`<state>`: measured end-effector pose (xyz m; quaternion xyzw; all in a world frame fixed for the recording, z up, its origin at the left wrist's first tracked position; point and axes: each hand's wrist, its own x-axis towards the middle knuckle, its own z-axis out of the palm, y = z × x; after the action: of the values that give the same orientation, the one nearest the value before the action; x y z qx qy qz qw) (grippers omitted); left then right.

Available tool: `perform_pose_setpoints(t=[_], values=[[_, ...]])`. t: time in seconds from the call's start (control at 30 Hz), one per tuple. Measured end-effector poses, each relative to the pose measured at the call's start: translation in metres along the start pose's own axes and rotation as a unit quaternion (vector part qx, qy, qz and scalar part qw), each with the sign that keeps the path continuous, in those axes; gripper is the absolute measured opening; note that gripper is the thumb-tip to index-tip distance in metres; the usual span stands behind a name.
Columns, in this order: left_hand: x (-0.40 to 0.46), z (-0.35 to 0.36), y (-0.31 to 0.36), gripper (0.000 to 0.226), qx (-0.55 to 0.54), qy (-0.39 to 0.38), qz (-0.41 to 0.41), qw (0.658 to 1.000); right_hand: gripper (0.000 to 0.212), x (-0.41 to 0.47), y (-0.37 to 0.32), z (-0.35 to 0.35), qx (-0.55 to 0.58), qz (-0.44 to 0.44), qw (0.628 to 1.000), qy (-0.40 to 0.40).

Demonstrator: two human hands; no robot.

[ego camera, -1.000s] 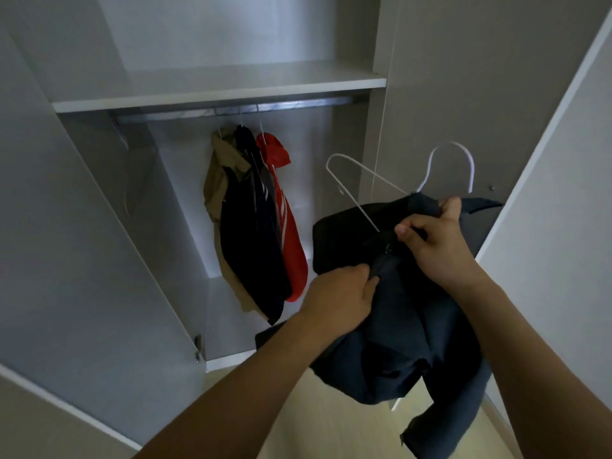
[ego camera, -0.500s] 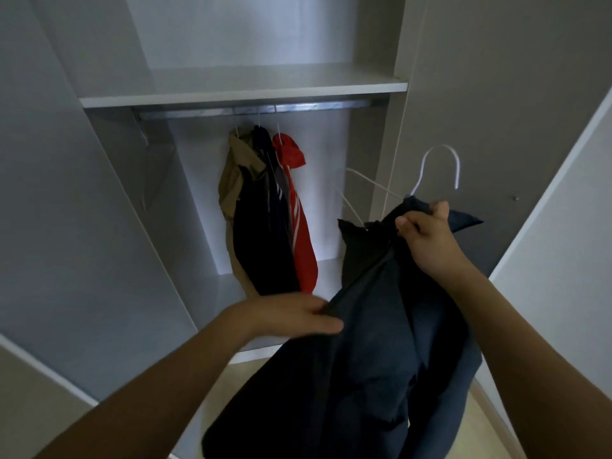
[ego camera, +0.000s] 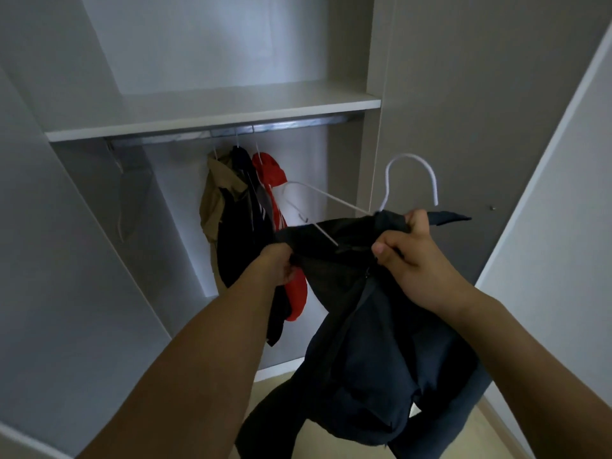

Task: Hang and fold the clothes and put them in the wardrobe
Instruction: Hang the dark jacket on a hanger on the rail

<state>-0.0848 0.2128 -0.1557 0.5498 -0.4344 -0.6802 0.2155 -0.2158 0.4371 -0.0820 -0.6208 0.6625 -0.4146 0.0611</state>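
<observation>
A dark navy jacket hangs in front of me, partly on a white wire hanger whose hook sticks up above it. My right hand grips the jacket's collar together with the hanger's neck. My left hand grips the jacket's left shoulder edge, below the hanger's bare left arm. Behind them is the open wardrobe with its metal rail under a white shelf. Three garments hang on the rail: a tan one, a dark one and a red one.
The wardrobe's left door stands open at my left. A grey panel and a white door edge are at the right. Pale wooden floor shows below the wardrobe. Rail space lies to the right of the red garment.
My left hand rose from the jacket's lower front and now grips its shoulder edge. The jacket is pulled up and the hanger's left arm shows again. The view tilted upward.
</observation>
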Motion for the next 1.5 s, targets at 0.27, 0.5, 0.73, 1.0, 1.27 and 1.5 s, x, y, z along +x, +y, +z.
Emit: perform_pose_setpoints(t=[0.27,0.5,0.73,1.0,1.27,1.5], values=[[-0.028,-0.002,0.067,0.015,0.086,0.05,0.32,0.942,0.032,-0.013,0.016,0.016,-0.077,0.11,0.967,-0.215],[-0.098,0.025,0.001,0.019,0.327,-0.233,0.34,0.85,0.03,-0.014,0.02,0.021,0.109,0.157,0.98,-0.064],[-0.103,-0.003,-0.034,0.072,0.305,-0.235,0.362,0.849,0.031,-0.002,0.009,0.009,0.184,0.146,0.972,0.018],[-0.107,0.015,-0.059,0.033,0.307,-0.037,0.525,0.793,0.032,0.011,-0.007,0.021,0.194,0.15,0.969,0.035],[-0.113,0.016,-0.074,0.012,0.389,0.053,0.592,0.704,0.034,0.013,0.008,0.043,0.167,0.191,0.963,0.094],[-0.123,-0.01,-0.07,0.024,0.456,0.013,0.601,0.657,0.037,0.014,0.028,0.054,0.094,0.197,0.968,0.123]])
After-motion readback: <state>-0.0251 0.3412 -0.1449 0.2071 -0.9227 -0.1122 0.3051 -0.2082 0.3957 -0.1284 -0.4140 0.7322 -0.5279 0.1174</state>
